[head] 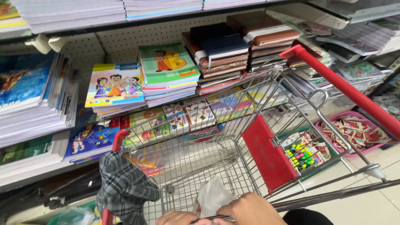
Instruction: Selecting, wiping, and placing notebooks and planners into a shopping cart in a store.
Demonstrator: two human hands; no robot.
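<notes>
While the right hand [250, 210] and left hand [179, 218] are clamping the shopping cart's [208, 137] near rim, a firm, even grip is keeping it steady beside the shelves [125, 39].

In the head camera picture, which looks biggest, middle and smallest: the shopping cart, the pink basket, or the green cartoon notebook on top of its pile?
1. Shopping cart, by far the biggest.
2. Pink basket and green notebook look about alike. The basket is partly hidden behind the cart and the notebook sits further away, so I will not rank those two.
</notes>
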